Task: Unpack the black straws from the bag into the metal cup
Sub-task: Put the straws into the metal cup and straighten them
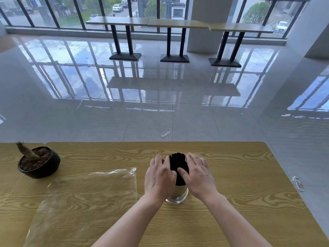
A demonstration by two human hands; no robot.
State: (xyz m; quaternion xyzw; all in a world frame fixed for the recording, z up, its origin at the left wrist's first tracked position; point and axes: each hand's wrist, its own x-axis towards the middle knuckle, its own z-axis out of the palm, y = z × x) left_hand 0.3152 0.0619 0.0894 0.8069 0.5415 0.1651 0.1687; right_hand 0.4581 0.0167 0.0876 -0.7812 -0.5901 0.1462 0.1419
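Note:
A bundle of black straws [178,162] stands upright in the metal cup [178,195] near the middle of the wooden table [240,175]. My left hand [160,177] cups the bundle from the left and my right hand [197,173] cups it from the right. Fingers of both hands wrap around the straws above the cup's rim, and the right thumb presses on the bundle's front. The clear plastic bag [85,195] lies flat on the table to the left, apart from both hands.
A dark bowl-shaped pot [40,164] with soil and a dry stump stands at the table's far left. A crumpled clear scrap [297,183] hangs at the right table edge. Another scrap [165,134] lies on the glossy floor beyond. Bar tables [178,24] stand by the windows.

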